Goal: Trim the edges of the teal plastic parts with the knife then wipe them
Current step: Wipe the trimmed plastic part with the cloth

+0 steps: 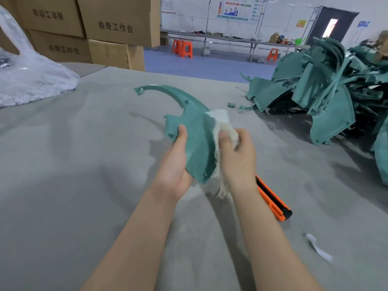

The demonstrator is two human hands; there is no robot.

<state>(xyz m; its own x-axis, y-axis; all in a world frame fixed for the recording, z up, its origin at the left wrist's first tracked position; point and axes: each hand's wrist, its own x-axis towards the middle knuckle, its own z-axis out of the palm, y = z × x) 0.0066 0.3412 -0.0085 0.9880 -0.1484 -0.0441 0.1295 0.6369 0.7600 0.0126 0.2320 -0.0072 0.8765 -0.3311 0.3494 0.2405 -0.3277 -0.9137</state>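
Observation:
A curved teal plastic part [195, 131] with a long hooked arm is held above the grey table [73, 164]. My left hand [178, 162] grips its lower left edge, thumb on top. My right hand [237, 156] holds a white cloth [220, 122] bunched against the part's right edge; frayed threads hang below the wrist. The orange and black utility knife [273, 200] lies on the table just right of my right forearm, held by neither hand.
A large pile of teal parts [327, 95] fills the table's right side, with small teal scraps [231, 105] beside it. A clear plastic bag [27, 80] lies far left, cardboard boxes [100, 32] behind. A white cloth scrap [317, 246] lies near right.

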